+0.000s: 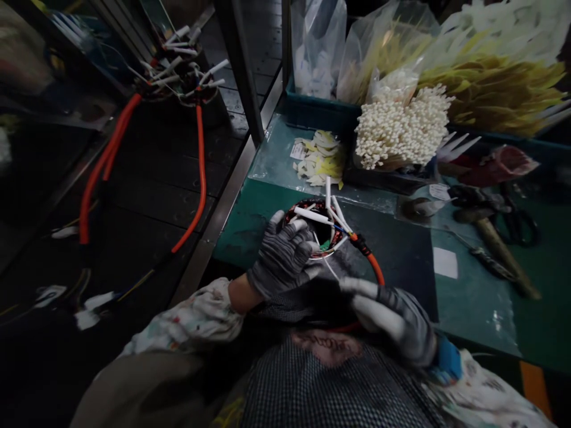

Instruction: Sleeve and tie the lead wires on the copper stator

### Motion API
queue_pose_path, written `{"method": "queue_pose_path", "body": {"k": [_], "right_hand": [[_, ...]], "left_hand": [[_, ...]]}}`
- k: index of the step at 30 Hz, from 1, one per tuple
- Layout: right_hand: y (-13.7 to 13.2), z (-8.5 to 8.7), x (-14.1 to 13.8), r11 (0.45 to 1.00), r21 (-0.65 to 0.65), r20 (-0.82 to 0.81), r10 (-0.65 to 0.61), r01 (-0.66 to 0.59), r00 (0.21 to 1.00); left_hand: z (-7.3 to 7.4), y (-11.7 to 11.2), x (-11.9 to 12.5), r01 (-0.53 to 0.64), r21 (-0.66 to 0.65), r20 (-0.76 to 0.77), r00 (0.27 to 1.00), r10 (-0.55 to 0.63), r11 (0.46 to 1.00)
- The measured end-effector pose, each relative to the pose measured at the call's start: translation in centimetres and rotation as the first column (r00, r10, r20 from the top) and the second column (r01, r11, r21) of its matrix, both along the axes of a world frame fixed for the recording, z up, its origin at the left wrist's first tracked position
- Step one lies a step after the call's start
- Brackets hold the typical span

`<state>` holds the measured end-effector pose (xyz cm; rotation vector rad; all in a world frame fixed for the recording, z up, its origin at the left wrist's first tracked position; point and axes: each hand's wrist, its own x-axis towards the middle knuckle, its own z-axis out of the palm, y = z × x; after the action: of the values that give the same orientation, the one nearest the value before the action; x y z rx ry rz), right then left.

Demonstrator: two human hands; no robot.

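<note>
A round wound stator (317, 229) with white-sleeved leads and an orange cable (373, 266) lies on the dark mat near the bench's front edge. My left hand (282, 257), in a grey knit glove, rests on the stator's left rim with fingers curled over it. My right hand (392, 315), also gloved, sits lower right by the orange cable, fingers pointing left toward the stator; what it pinches is unclear. A thin white thread (331, 268) runs between the hands.
A bundle of white sleeved sticks (401, 128) and bags of yellow strips (491, 89) fill the back bins. Yellow-white paper pieces (319, 157) lie behind the stator. A hammer (495, 241) and scissors (520, 223) rest at right. Other stators with orange cables (178, 77) sit on the left conveyor.
</note>
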<state>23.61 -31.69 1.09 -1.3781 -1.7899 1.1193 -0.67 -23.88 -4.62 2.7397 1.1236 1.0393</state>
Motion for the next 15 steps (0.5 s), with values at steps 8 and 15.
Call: {"method": "queue_pose_path", "body": {"k": [8,15], "right_hand": [[6.0,-0.9,-2.5,0.938,0.334,0.541,-0.115,-0.087,0.833],[9.2,1.2,-4.5,0.972,0.175,0.503,0.049,-0.157,0.863]], "left_hand": [[-1.5,1.0,0.5,0.039,-0.079,0.193,0.981,-0.023,0.996],[-1.2,1.3,0.8,0.019,-0.079,0.200,0.980,-0.002,0.997]]}}
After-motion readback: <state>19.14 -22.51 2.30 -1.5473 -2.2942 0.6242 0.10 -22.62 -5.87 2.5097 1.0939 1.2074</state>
